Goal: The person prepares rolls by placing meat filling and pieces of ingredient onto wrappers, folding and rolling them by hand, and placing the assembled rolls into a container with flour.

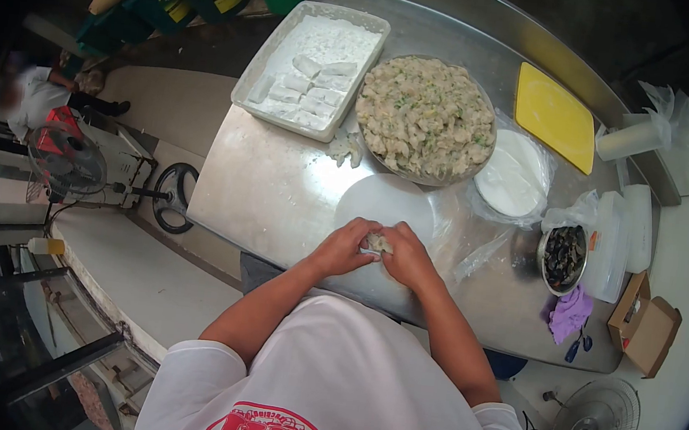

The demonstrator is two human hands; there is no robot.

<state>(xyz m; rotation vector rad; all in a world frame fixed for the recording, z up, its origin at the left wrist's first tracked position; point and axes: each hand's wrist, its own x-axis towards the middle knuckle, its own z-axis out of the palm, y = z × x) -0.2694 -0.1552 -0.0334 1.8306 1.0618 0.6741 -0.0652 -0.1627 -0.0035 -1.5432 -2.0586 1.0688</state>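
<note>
My left hand (pixel 345 248) and my right hand (pixel 408 257) meet near the table's front edge, fingers curled round a small lump of pale filling (pixel 376 242). White wrapper seems to show beneath it. Just beyond my hands lies a round white sheet (pixel 387 200) on the metal table. Behind it stands a large bowl (pixel 419 177) heaped with pale filling (pixel 426 111) flecked with green. A stack of round white wrappers (pixel 514 175) in plastic is right of the bowl. At the back left, a white tray (pixel 244 93) holds white powder and several powdered rolls (pixel 315 103).
A yellow board (pixel 555 117) lies at the back right of the metal table (pixel 240 180). Toward the right are a bowl of dark pieces (pixel 564 259), a purple cloth (pixel 570 313) and an open cardboard box (pixel 645 327). Another person (pixel 34 98) is at the far left.
</note>
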